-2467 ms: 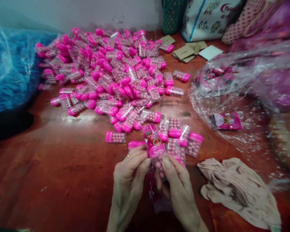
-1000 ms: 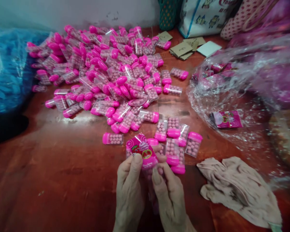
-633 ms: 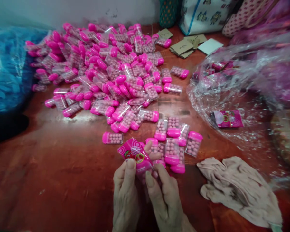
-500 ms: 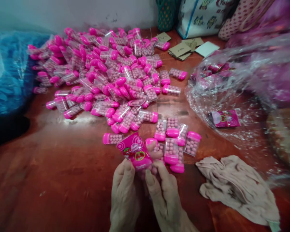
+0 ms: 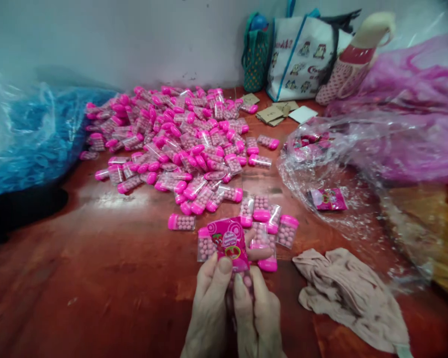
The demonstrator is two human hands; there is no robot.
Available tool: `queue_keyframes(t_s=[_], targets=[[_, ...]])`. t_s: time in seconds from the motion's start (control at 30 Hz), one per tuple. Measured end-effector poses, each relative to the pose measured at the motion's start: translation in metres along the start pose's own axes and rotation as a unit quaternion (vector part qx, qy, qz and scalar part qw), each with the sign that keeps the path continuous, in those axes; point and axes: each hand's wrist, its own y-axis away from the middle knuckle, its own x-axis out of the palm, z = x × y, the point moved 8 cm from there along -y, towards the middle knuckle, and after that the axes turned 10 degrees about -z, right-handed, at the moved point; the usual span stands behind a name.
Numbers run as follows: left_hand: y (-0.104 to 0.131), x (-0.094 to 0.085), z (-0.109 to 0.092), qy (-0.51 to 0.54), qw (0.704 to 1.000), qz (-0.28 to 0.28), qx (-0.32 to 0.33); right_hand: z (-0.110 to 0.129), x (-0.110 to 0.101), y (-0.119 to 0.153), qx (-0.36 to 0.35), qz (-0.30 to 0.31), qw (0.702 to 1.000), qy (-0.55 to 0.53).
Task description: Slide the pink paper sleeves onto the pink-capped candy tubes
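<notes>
Left hand [image 5: 209,308] pinched the wrapper [image 5: 228,242], whose long axis pointed between eleven and twelve o'clock, while the right hand [image 5: 260,313], just as near, gripped the beads [image 5: 247,282] below its six-o'clock end.

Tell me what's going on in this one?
A person's left hand and right hand together hold a glossy pink printed wrapper, with pale pink balls showing at its lower end. Whether it fully encloses a container is hidden by the fingers. Beyond, a large heap of clear, pink-capped containers covers part of the shiny reddish-brown surface; a smaller cluster lies nearer. A crumpled beige cloth lies right.
</notes>
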Motion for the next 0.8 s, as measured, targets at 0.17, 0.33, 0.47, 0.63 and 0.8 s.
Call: queue_keyframes(t_s=[0.17,0.33,0.47,0.63,0.8], targets=[[0.001,0.021,-0.002,0.041,0.993,0.114,-0.007,0.002,0.007,-0.016,0.005,0.055,0.997,-0.051],[0.004,0.018,-0.008,0.031,0.994,0.102,0.037,0.032,-0.026,-0.048,-0.151,-0.021,0.988,-0.002],[0.013,0.021,-0.009,-0.069,0.984,0.147,0.068,0.029,-0.023,-0.066,-0.033,0.084,0.995,-0.048],[0.024,0.036,-0.003,-0.096,0.973,0.206,0.046,0.018,0.001,-0.058,0.236,0.175,0.919,-0.263],[0.03,0.04,-0.018,-0.147,0.969,0.166,0.111,0.027,0.005,-0.06,0.258,0.148,0.898,-0.324]])
